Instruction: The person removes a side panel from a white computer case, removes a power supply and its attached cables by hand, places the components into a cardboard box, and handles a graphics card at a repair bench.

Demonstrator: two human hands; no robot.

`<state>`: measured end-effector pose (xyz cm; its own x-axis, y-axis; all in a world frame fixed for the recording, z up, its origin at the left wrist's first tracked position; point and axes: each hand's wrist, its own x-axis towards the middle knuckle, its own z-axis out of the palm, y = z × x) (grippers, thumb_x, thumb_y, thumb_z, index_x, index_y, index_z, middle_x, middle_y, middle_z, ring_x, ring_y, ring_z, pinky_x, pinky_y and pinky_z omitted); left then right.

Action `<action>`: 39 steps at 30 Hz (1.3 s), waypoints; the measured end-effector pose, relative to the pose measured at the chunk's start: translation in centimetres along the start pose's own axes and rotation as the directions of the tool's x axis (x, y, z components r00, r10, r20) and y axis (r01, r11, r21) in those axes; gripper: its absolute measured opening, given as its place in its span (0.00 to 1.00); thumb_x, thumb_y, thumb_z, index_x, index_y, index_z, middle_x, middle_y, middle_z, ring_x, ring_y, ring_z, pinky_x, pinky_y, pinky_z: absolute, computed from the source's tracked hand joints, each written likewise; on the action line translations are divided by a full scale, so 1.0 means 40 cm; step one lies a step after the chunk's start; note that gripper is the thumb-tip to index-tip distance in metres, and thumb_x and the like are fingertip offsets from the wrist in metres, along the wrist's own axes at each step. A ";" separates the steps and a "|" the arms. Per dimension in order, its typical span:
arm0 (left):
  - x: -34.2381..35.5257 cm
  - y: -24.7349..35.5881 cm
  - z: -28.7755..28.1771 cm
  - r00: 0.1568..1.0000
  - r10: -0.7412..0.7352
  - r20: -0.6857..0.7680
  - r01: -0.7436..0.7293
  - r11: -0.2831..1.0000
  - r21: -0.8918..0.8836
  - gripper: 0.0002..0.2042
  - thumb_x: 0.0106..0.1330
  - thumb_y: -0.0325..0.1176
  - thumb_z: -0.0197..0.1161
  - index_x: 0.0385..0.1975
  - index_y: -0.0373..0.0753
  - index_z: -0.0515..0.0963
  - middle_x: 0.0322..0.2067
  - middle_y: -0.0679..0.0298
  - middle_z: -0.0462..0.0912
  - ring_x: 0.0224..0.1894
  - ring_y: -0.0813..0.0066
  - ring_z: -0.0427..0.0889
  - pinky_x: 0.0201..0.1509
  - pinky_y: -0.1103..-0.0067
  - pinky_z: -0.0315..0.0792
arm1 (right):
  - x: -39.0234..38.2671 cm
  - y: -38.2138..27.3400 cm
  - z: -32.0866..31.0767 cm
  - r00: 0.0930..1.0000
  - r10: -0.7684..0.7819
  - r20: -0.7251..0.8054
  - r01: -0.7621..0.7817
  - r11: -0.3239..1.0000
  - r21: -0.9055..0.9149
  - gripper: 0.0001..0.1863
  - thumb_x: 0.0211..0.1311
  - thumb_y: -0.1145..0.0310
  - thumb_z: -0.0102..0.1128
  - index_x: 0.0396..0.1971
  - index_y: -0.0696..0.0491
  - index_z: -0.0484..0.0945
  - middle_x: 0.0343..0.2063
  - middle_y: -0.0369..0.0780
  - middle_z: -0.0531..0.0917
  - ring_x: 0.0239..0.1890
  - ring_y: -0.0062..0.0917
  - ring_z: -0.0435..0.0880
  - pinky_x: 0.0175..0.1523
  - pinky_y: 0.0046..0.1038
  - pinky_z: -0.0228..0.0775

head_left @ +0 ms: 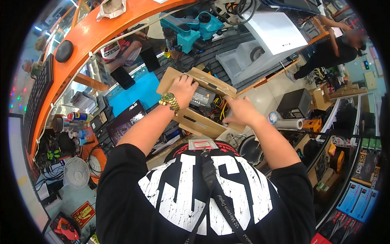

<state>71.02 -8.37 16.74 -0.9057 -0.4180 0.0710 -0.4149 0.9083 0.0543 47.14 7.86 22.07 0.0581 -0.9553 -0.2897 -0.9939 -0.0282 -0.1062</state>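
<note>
An open brown cardboard box [203, 123] lies in front of me with its flaps spread. Inside it sits a dark computer power supply [202, 97] with a label on top, and yellow and black cables [223, 107] bunch at its right. My left hand [183, 90], below a gold watch [169, 101], reaches over the box's left end. Its fingers curl down beside the power supply, with the tips hidden, so what they hold does not show. At the right end, my right hand [240, 112] grips the box wall, thumb nearer me and fingers farther off.
A white computer case [276, 34] stands beyond the box at right. Left are a blue mat [134, 95] and a dark printed box [126, 120]. A teal microscope-like device [189, 32] stands at the back. Another person [331, 51] is at far right; a white fan [76, 172] stands lower left.
</note>
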 end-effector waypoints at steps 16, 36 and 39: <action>-0.001 0.004 -0.002 0.999 -0.043 -0.008 0.043 0.992 0.117 0.12 0.65 0.31 0.63 0.47 0.39 0.83 0.47 0.58 0.84 0.55 0.62 0.82 0.59 0.68 0.73 | 0.032 -0.087 0.025 0.981 -0.079 0.178 0.105 0.984 -0.143 0.14 0.65 0.59 0.65 0.31 0.55 0.89 0.29 0.46 0.90 0.36 0.39 0.92 0.46 0.39 0.80; -0.157 -0.086 0.054 0.702 -0.582 0.410 0.694 0.431 -0.576 0.38 0.64 0.65 0.68 0.51 0.27 0.77 0.44 0.47 0.85 0.47 0.60 0.84 0.51 0.70 0.76 | -0.009 0.131 0.302 0.901 0.338 0.273 -0.086 -0.476 0.875 0.21 0.72 0.59 0.66 0.59 0.51 0.75 0.42 0.32 0.81 0.33 0.17 0.76 0.35 0.27 0.67; -0.182 -0.098 0.060 0.659 -0.546 0.517 0.742 0.361 -0.564 0.44 0.64 0.66 0.67 0.58 0.24 0.74 0.49 0.41 0.84 0.53 0.53 0.85 0.57 0.68 0.76 | 0.000 0.105 0.269 0.898 0.403 0.176 0.014 -0.426 0.905 0.21 0.71 0.62 0.66 0.59 0.51 0.75 0.44 0.31 0.81 0.33 0.16 0.75 0.34 0.25 0.66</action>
<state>79.03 -8.82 13.63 -0.4154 -0.7613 -0.4979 -0.7729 0.0067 0.6345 43.95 10.92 11.39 -0.3318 -0.8179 -0.4700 0.5086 0.2645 -0.8194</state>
